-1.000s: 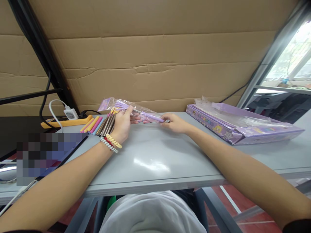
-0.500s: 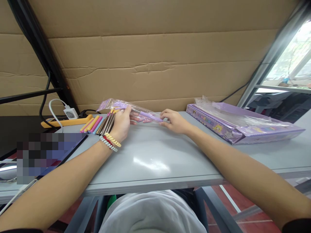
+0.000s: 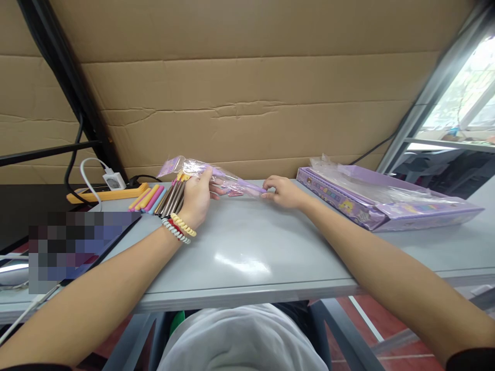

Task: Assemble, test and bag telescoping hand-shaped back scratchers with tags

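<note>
1. In the head view, a cardboard panel (image 3: 251,77) stands behind the grey bench (image 3: 255,252).
2. The clear bag (image 3: 237,182), with a long purple thing inside, is at the back of the bench, slanting between the two hands.
3. The left hand (image 3: 196,198) pinches it, thumb above and fingers below; the right hand (image 3: 284,192) appears to pinch its right end.
4. I judge it light; the film looks soft and slippery, the content stiffer, so gripping through to this content should be surer.
5. Coloured pens (image 3: 150,199) lie just beside the left hand; a purple box (image 3: 381,206) limits the right. Toward the front edge, the bench is open.
</note>
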`<state>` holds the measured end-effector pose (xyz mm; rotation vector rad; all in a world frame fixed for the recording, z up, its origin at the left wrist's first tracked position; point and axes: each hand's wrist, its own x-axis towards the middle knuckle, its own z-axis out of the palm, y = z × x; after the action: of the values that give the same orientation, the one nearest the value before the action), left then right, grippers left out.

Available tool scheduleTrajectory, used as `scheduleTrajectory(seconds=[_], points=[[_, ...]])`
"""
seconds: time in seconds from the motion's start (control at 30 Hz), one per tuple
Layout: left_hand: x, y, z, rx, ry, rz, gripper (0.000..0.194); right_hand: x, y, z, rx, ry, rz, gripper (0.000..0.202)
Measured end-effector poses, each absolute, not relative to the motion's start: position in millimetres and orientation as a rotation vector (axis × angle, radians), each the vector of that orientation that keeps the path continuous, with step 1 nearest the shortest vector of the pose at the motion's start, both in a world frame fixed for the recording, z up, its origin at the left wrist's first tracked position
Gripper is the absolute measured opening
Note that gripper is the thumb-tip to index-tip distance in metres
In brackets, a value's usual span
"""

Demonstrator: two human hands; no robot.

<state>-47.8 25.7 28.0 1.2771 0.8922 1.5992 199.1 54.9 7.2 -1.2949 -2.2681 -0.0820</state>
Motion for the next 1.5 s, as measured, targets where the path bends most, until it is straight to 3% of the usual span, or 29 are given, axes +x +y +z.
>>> scheduleTrajectory(seconds=[0.53,0.93,1.2,1.5], points=[[-48.4,18.3,29.1,1.304,0.759,1.262,0.029,186.8,44.8,11.0,-1.207,-2.307,-0.202,0.026],[-46.0,20.4,24.6,1.341,0.795,1.418,0.021,200.0,52.6,11.5,-1.51,-2.286,-0.061,0.024],[-48.0,18.6,26.0,1.471,0.842,1.295,0.019,196.0,47.7,11.5,-1.43,-2.32,-0.147,0.015],[-46.8,18.8,21.7,1.558,0.827,1.319,0.025,196.5,52.3,12.3,-1.46,-2.305,-0.119,0.019]])
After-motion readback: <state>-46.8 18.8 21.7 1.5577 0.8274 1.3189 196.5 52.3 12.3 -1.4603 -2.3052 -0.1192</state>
